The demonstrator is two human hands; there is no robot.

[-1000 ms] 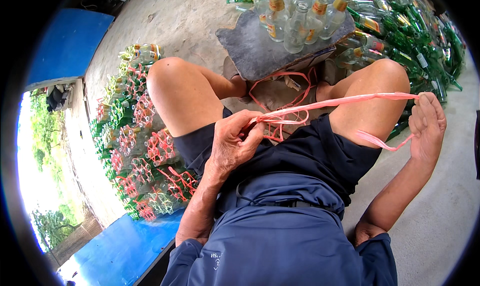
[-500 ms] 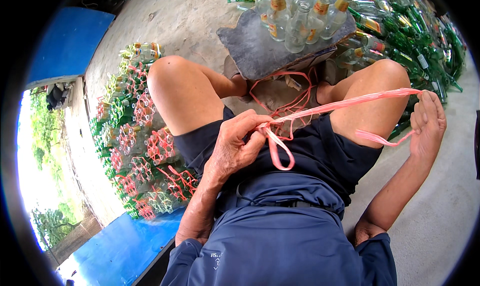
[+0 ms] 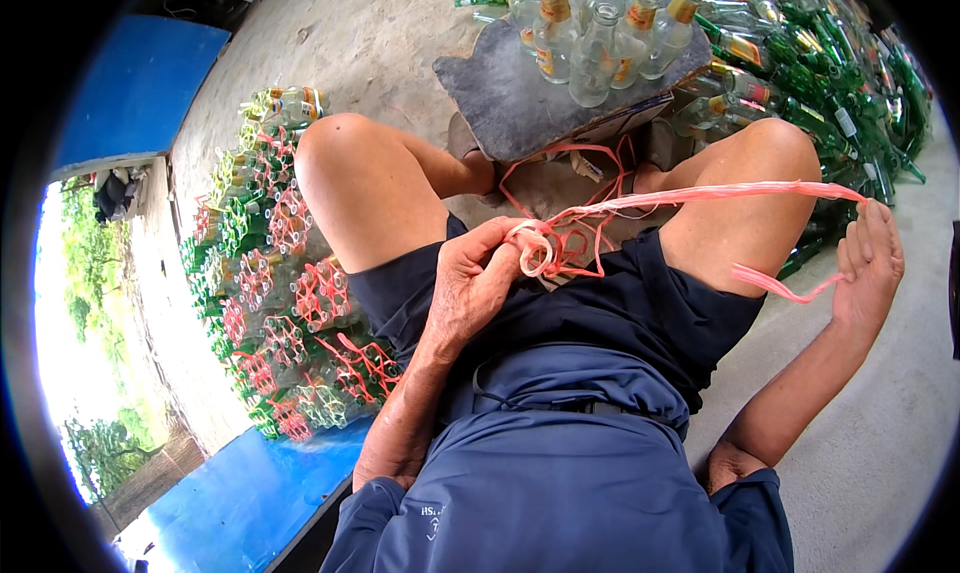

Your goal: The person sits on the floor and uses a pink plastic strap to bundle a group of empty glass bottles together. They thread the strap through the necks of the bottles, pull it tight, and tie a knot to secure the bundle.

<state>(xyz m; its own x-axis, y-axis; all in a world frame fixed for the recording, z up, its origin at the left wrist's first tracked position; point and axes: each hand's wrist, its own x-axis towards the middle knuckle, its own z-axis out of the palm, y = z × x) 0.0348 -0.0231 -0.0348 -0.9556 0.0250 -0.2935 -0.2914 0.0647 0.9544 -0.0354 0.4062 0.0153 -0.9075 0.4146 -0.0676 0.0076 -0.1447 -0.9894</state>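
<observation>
A pink plastic twine runs in a taut strand across my lap between both hands. Over my lap, my left hand is closed on one part of it, where small loops gather at the thumb and fingers. Out to the right, my right hand pinches the other part, and a short loose tail dangles from it beside my knee. More of the twine trails down between my legs toward the floor by my feet. Beyond my knees, several clear glass bottles with orange-and-yellow labels stand upright on a dark, worn board.
To the left stand many bottle bundles tied with pink and yellowish twine. A large heap of loose green and clear bottles lies at the far right. Blue panels flank the left side. Concrete floor extends around me.
My right hand has moved slightly outward and down, pulling the strand. At my left hand, the long hanging loop has shrunk into smaller, tighter loops by the fingers.
</observation>
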